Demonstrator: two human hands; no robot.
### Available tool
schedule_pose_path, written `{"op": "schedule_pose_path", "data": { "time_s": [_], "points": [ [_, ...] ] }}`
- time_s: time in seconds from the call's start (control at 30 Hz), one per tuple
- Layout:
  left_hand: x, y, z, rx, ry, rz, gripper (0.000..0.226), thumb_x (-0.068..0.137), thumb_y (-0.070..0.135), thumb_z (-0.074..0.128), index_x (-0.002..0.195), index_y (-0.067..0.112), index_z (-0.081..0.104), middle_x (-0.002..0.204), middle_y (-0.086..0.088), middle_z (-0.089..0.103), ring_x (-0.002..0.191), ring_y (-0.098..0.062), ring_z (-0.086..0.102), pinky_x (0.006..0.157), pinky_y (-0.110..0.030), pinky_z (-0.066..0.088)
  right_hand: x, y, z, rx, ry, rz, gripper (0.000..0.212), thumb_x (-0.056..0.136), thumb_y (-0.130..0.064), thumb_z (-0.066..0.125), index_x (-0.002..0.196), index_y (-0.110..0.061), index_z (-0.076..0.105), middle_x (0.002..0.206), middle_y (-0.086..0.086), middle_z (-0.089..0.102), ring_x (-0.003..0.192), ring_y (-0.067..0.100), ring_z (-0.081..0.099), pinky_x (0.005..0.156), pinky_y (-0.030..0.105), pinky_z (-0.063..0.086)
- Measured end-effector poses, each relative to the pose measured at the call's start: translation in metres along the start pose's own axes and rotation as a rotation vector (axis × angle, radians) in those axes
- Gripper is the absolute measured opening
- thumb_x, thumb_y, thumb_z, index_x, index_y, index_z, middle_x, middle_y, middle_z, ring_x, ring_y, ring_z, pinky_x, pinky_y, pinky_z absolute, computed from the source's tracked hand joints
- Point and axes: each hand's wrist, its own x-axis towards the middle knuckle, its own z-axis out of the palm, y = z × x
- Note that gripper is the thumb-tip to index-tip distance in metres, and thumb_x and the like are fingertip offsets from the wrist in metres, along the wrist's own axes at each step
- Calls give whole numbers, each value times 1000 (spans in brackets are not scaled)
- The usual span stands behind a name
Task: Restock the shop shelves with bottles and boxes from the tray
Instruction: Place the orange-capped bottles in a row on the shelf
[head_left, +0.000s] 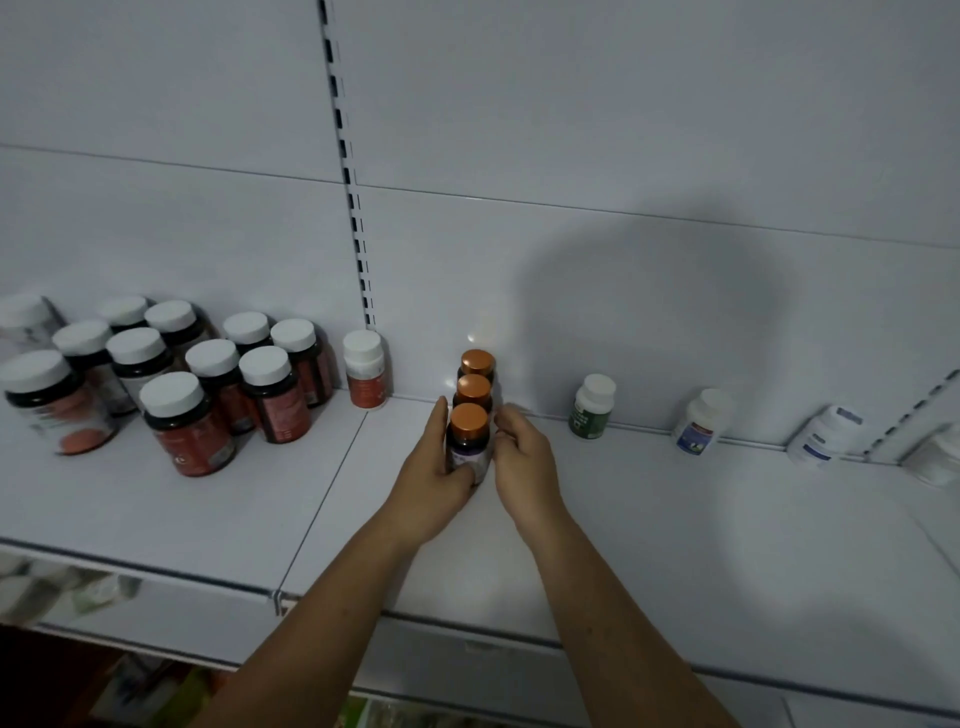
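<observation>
Clasping the upright front bottle, cap up, left hand, right hand, row running front-to-back

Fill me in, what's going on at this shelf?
A person is lining up three copper-capped bottles front to back on the white shelf. The left hand grips the front bottle, thumb across its label; the right hand presses its other side with curled fingers. White-capped bottles stand grouped to the left.
</observation>
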Motion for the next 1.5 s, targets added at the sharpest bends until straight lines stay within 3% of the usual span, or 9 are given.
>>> {"op": "schedule_pose_path", "data": {
  "time_s": [0.17, 0.3, 0.43, 0.53, 0.7, 0.8, 0.93, 1.1, 1.5],
  "points": [
    [-2, 2, 1, -15, -1, 12, 80, 83, 3, 58, 155, 34, 42, 140, 5, 65, 128, -18, 64, 106, -56, 54, -3, 0, 2, 6, -61, 20, 39, 105, -7, 48, 125, -33, 69, 111, -14, 75, 105, 1, 69, 87, 16, 54],
    [-2, 2, 3, -3, -1, -9, 78, 84, 9, 61, 155, 34, 42, 141, 5, 64, 130, -17, 62, 108, -54, 52, -5, -4, -4, 3, -62, 32, 36, 104, -5, 47, 119, -28, 69, 104, -17, 74, 101, 1, 68, 84, 13, 50],
    [-12, 8, -11, 105, 69, -33, 90, 90, 33, 69, 166, 32, 21, 169, 9, 34, 153, -8, 33, 126, -42, 31, -16, -22, -21, -25, -48, -21, 40, 108, -4, 43, 132, -33, 56, 117, -34, 57, 102, -24, 54, 88, -2, 39],
    [-26, 27, -35, 227, 207, 59, 81, 100, 37, 68, 167, 27, 22, 170, 12, 29, 154, -4, 28, 127, -37, 28, -18, -45, -32, -111, -102, -144, 43, 110, -17, 48, 150, -32, 47, 135, -23, 49, 120, -15, 46, 111, 14, 36],
    [-66, 75, -85, 487, 358, 186, 68, 96, 56, 62, 157, 36, 39, 154, 27, 45, 140, 13, 40, 115, -17, 35, -27, -96, -23, -353, -297, -439, 55, 104, -40, 59, 155, -29, 42, 151, -10, 45, 134, -4, 41, 112, 16, 34],
    [-107, 85, -112, 704, 493, 156, 75, 96, 63, 62, 159, 32, 37, 156, 13, 48, 139, -4, 46, 109, -32, 44, -41, -122, 3, -483, -472, -650, 65, 103, -49, 58, 160, -29, 34, 163, -6, 36, 150, 10, 30, 120, 29, 26],
    [-188, 83, -143, 950, 658, -61, 79, 95, 70, 56, 160, 33, 33, 162, 7, 44, 147, -16, 42, 115, -41, 42, -69, -134, 65, -564, -711, -854, 74, 100, -58, 54, 162, -25, 30, 163, -1, 35, 151, 19, 33, 123, 46, 31],
    [-302, 61, -182, 1094, 804, -426, 85, 92, 76, 52, 162, 31, 32, 164, 3, 42, 149, -20, 41, 119, -44, 41, -128, -127, 154, -539, -1003, -948, 73, 100, -57, 55, 162, -30, 27, 164, -1, 33, 150, 22, 33, 122, 48, 31],
    [-473, -72, -281, 764, 945, -848, 77, 94, 64, 63, 158, 30, 36, 158, -1, 47, 142, -22, 48, 107, -45, 49, -231, -53, 358, -623, -1323, -723, 70, 99, -55, 58, 159, -28, 34, 158, 2, 41, 143, 24, 42, 113, 47, 44]
  ]
}}
